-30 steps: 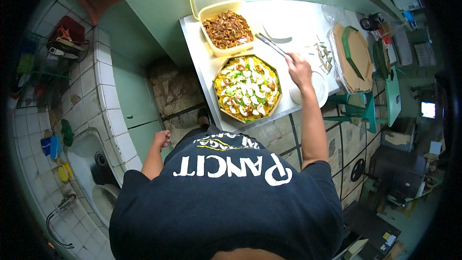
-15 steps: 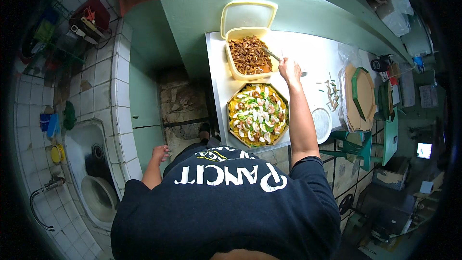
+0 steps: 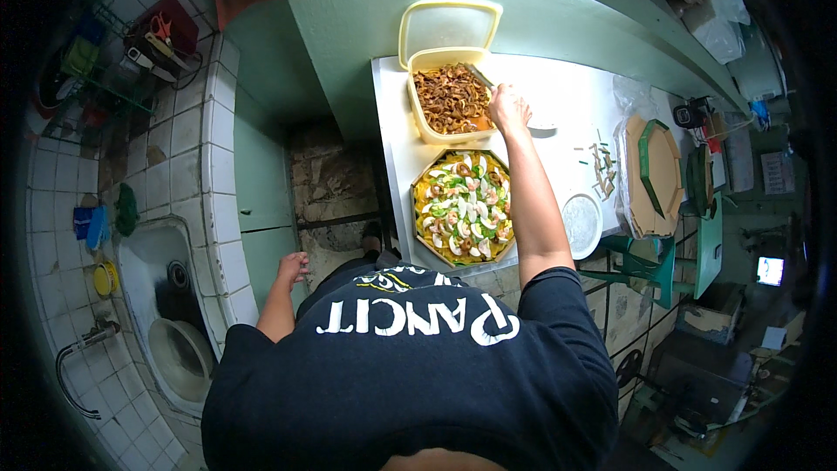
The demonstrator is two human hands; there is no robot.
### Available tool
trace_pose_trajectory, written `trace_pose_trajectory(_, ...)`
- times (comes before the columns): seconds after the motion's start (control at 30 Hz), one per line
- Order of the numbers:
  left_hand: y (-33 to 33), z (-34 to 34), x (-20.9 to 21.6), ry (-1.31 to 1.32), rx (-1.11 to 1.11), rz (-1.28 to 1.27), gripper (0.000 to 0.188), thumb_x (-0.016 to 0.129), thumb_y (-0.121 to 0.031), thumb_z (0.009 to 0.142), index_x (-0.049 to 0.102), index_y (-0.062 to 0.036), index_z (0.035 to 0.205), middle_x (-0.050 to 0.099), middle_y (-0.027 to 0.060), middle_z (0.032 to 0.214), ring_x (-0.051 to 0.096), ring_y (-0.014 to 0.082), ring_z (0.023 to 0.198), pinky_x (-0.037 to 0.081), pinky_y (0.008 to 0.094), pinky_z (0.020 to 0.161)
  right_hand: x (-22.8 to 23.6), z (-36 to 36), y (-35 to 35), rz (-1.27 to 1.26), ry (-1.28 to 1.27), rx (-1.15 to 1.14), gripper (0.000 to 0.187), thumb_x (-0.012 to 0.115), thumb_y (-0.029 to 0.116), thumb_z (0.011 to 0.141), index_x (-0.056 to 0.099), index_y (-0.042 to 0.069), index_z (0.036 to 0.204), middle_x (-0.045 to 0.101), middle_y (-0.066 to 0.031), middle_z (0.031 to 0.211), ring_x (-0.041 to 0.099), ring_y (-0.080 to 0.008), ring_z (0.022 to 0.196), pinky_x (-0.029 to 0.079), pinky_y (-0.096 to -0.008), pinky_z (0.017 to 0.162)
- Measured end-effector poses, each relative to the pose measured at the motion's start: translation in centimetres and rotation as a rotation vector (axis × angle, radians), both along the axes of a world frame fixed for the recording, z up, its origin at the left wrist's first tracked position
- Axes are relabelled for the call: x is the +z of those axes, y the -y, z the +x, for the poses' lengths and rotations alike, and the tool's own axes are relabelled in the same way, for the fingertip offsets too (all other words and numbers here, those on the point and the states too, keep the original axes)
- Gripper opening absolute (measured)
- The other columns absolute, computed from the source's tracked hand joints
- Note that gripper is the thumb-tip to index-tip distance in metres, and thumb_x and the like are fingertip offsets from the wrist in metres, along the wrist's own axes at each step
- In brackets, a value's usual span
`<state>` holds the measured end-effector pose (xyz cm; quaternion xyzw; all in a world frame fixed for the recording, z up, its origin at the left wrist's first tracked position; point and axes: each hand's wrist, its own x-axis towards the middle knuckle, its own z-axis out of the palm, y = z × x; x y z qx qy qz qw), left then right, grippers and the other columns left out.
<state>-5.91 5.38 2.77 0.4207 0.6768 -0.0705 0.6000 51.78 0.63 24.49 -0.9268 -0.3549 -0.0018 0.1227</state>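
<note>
My right hand [image 3: 509,108] is closed round the handle of a slim metal utensil [image 3: 479,75], whose exact kind I cannot make out. The utensil's far end reaches over the brown cooked topping [image 3: 446,98] in a yellow plastic tub [image 3: 418,126], and its tip is hard to see. Just nearer to me lies an octagonal tray [image 3: 415,231] of yellow noodles topped with sliced egg, shrimp and chopped greens; my right forearm passes along its right side. Down at my left side hangs my left hand [image 3: 294,268], fingers loosely bent and holding nothing visible.
The tub's lid [image 3: 450,28] stands raised behind it. Right on the white table [image 3: 545,174] are a round pale lid or plate [image 3: 581,227], scattered small sticks [image 3: 603,167] and octagonal cardboard trays [image 3: 654,179]. At left are a sink [image 3: 131,249] and tiled counter [image 3: 187,166].
My right hand has moved slightly left and away from me, carrying the utensil toward the tub's far right corner. My left hand has barely shifted.
</note>
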Motion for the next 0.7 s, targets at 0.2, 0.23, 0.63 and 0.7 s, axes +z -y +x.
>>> trace_pose_trajectory(0.2,-0.2,-0.3,0.3,-0.016,0.013,-0.001,0.028,0.051,-0.031,0.092,0.062,-0.0156,0.114,0.064,-0.0026,0.097,0.058,0.0126,0.075,0.045,0.0341,0.068,2.2,-0.9,0.5,-0.065,-0.239,0.213,0.031,0.050,0.034,0.092,0.067,0.011,0.102,0.065,-0.0173,0.100,0.062,-0.0358,0.094,0.048,-0.0479,0.082)
trace_pose_trajectory(0.23,0.0,-0.6,0.4,-0.033,0.012,0.002,0.028,0.051,-0.030,0.092,0.062,-0.0154,0.114,0.064,-0.0026,0.097,0.058,0.0127,0.074,0.046,0.0342,0.068,2.4,-0.8,0.7,-0.061,-0.162,0.173,0.031,0.050,0.034,0.091,0.066,0.010,0.101,0.064,-0.0172,0.100,0.062,-0.0359,0.093,0.048,-0.0479,0.081)
trace_pose_trajectory(0.63,2.1,-3.2,0.1,0.014,0.070,-0.016,0.033,0.048,-0.032,0.093,0.059,-0.0152,0.119,0.063,-0.0004,0.104,0.058,0.0155,0.080,0.046,0.0390,0.074,-1.3,1.2,-4.6,-0.181,0.257,0.204,0.029,0.055,0.030,0.086,0.066,0.007,0.098,0.065,-0.0180,0.101,0.063,-0.0340,0.095,0.050,-0.0471,0.079)
trace_pose_trajectory(0.7,1.9,-3.2,-0.2,0.026,0.081,-0.008,0.033,0.048,-0.032,0.093,0.059,-0.0153,0.119,0.063,-0.0003,0.105,0.058,0.0156,0.081,0.045,0.0390,0.074,0.0,1.4,-4.0,-0.137,0.247,0.162,0.028,0.054,0.029,0.087,0.067,0.008,0.098,0.067,-0.0163,0.097,0.064,-0.0349,0.090,0.051,-0.0470,0.077)
